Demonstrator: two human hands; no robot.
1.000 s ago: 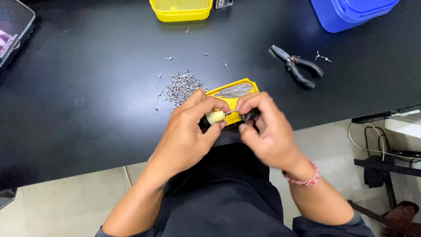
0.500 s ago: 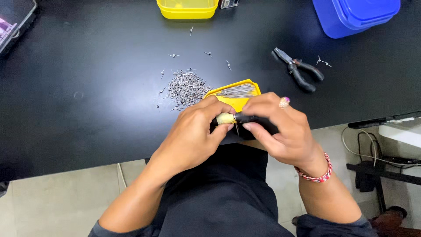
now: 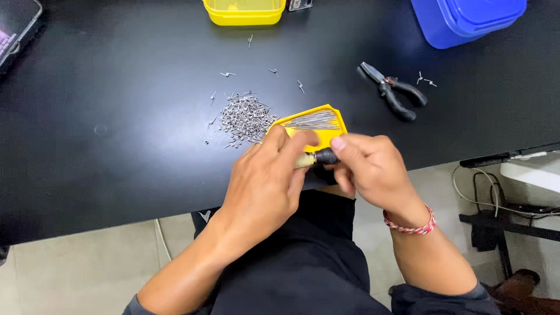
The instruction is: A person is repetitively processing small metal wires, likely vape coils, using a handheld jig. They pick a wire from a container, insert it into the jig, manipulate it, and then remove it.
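Observation:
Both hands meet at the near edge of a black table (image 3: 116, 151). My left hand (image 3: 265, 184) and my right hand (image 3: 370, 169) together pinch a small tool (image 3: 318, 158) with a pale handle end and a black tip, held between the fingertips. Just beyond them lies a small yellow tray (image 3: 326, 135) holding a bundle of straight thin metal pins (image 3: 312, 121). Left of the tray sits a loose pile of small bent metal pieces (image 3: 244, 116). A red and white thread band circles my right wrist.
Black-handled pliers (image 3: 394, 92) lie to the right of the tray. A yellow box (image 3: 244, 11) and a blue tub (image 3: 466, 20) stand at the far edge. A dark device (image 3: 17, 26) is at the far left. Stray metal bits (image 3: 426, 80) dot the table.
The two hands stayed together at the tray's near edge, turning the small tool slightly. My right fingers shifted from curled under to gripping its black tip from the side.

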